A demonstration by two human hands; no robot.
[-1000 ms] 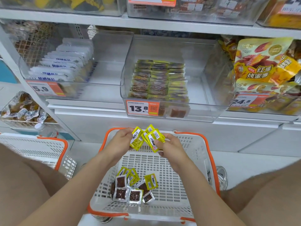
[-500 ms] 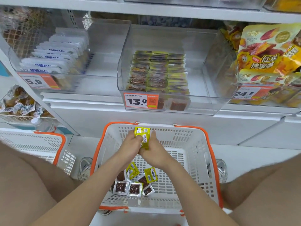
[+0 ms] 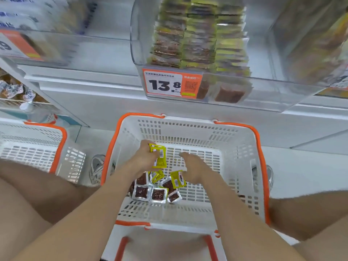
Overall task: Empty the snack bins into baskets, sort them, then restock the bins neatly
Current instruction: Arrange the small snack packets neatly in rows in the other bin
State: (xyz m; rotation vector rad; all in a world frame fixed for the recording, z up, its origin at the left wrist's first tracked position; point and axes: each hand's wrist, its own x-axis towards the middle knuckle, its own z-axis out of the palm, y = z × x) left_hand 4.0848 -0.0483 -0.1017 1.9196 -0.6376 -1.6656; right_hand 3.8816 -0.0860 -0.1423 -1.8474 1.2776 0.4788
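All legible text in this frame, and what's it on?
"13.8": orange-and-white price tag on the front of the middle clear bin.
"9": left price tag, cut off by the frame edge and motion-blurred.
Unreadable: the small print and QR code on the middle tag; the barcode and print on the yellow packets held by the left hand; the loose packets in the basket; the far-right tag.

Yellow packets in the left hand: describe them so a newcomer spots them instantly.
Find the white basket with the orange rim, below the 13.8 price tag. Above its pile of loose packets, the left hand grips yellow packets, the only ones in a hand, barcode showing.
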